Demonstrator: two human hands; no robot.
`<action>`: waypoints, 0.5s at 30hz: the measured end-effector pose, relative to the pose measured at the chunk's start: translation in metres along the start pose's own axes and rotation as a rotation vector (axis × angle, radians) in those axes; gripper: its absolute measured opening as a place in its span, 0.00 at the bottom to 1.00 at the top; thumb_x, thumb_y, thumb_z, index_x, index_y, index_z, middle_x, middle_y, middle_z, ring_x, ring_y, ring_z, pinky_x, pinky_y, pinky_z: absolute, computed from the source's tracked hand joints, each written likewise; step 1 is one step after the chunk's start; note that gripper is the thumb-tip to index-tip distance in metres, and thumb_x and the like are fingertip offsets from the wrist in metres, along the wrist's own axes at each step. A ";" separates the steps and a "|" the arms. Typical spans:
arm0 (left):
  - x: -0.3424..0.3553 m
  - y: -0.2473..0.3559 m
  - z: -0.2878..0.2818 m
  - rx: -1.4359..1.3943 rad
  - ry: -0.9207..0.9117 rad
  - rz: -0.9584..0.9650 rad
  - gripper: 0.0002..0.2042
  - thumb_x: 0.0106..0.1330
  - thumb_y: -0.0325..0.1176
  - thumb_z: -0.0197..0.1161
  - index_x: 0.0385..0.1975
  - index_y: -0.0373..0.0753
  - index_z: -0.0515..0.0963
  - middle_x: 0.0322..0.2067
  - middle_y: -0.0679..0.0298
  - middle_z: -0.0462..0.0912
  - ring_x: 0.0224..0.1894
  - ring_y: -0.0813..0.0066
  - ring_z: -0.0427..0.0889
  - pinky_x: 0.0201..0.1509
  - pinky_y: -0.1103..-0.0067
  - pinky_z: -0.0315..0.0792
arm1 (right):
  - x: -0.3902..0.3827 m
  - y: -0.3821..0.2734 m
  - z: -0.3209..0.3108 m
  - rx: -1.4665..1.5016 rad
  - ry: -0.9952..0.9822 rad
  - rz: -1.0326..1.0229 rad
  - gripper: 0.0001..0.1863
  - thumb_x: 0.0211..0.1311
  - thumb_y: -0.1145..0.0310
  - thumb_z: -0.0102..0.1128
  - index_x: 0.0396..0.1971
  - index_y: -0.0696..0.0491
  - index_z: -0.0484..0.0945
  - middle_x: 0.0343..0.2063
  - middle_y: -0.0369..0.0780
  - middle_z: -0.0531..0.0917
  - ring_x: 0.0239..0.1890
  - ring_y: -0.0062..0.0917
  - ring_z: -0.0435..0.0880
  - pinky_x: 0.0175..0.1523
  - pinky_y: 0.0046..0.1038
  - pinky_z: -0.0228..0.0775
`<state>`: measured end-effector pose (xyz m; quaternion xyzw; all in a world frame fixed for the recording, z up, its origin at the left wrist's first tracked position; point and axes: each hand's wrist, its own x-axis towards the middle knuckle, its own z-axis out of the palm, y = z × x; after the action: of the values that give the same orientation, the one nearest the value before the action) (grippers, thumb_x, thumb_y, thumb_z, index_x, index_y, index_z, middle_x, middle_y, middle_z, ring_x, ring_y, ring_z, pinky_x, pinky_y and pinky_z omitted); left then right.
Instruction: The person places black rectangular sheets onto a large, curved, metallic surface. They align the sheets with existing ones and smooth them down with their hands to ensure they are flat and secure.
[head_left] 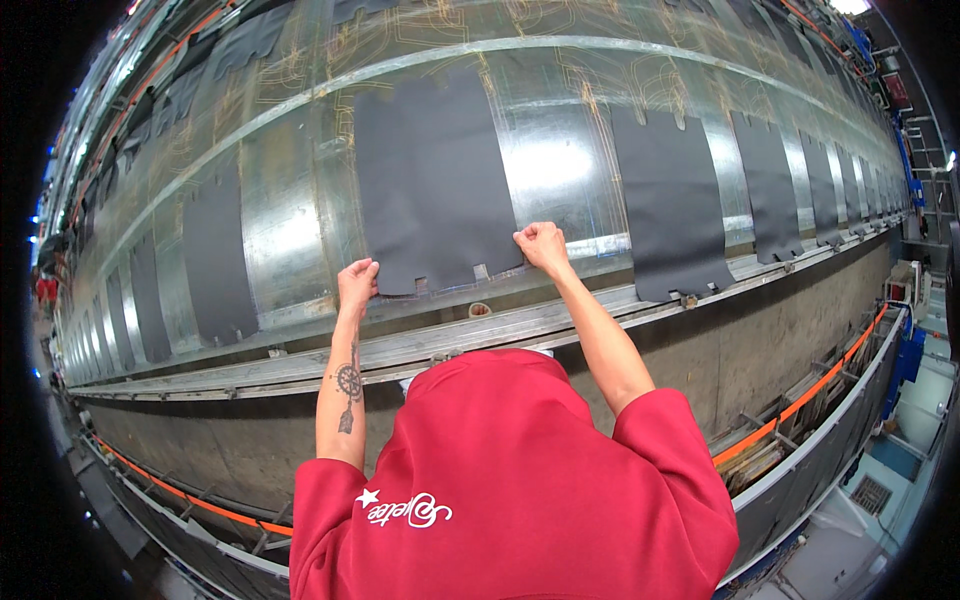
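Pinching grey sheet [440, 190] at near corners: left fingers [371, 269], right fingers [524, 238] closed

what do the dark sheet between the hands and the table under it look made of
The sheet could be rubber, imitation leather or coated fabric: dull, even dark grey, little shine. The table seems metal, maybe glass-topped: smooth, glossy, with bright reflections.

The left hand [357, 288] and right hand [541, 246] each hide a bit of the large dark sheet [440, 190]. The near edge crops the red shirt [540, 470]; rightmost sheets [849, 185] are too small to count.
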<state>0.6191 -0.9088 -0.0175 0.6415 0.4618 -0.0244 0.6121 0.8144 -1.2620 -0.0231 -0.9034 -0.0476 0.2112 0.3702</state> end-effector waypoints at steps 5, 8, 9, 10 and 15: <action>-0.004 0.002 0.000 0.010 0.000 0.041 0.14 0.66 0.34 0.68 0.46 0.32 0.81 0.31 0.66 0.85 0.27 0.82 0.80 0.29 0.82 0.77 | -0.001 0.005 -0.003 0.034 -0.016 -0.028 0.15 0.54 0.57 0.69 0.30 0.55 0.88 0.28 0.44 0.88 0.34 0.35 0.89 0.44 0.34 0.80; -0.003 0.002 -0.002 0.088 0.015 0.111 0.12 0.66 0.34 0.68 0.43 0.32 0.82 0.30 0.65 0.85 0.26 0.82 0.81 0.28 0.84 0.76 | 0.000 0.005 -0.006 0.047 -0.043 -0.044 0.16 0.55 0.57 0.69 0.31 0.57 0.87 0.25 0.42 0.88 0.30 0.29 0.88 0.41 0.31 0.79; -0.001 0.003 -0.001 0.120 0.025 0.140 0.12 0.66 0.34 0.69 0.42 0.32 0.83 0.27 0.65 0.85 0.24 0.82 0.80 0.26 0.84 0.76 | 0.002 0.006 -0.007 0.048 -0.058 -0.041 0.16 0.55 0.57 0.69 0.31 0.56 0.87 0.25 0.42 0.88 0.30 0.28 0.88 0.41 0.30 0.79; -0.003 0.003 -0.002 0.164 0.031 0.144 0.12 0.65 0.35 0.69 0.41 0.32 0.83 0.27 0.65 0.85 0.24 0.83 0.81 0.27 0.84 0.75 | 0.001 0.007 -0.007 0.049 -0.073 -0.038 0.16 0.55 0.58 0.69 0.32 0.56 0.87 0.24 0.41 0.88 0.30 0.28 0.88 0.41 0.29 0.79; -0.001 0.002 -0.004 0.295 0.066 0.189 0.13 0.63 0.37 0.71 0.38 0.32 0.85 0.26 0.64 0.87 0.25 0.82 0.82 0.29 0.82 0.75 | -0.003 0.001 -0.012 -0.010 -0.107 -0.027 0.16 0.55 0.57 0.69 0.31 0.56 0.87 0.25 0.42 0.88 0.30 0.27 0.88 0.40 0.29 0.79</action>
<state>0.6173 -0.9057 -0.0143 0.7654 0.4106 -0.0132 0.4953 0.8168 -1.2711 -0.0149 -0.8919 -0.0804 0.2540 0.3654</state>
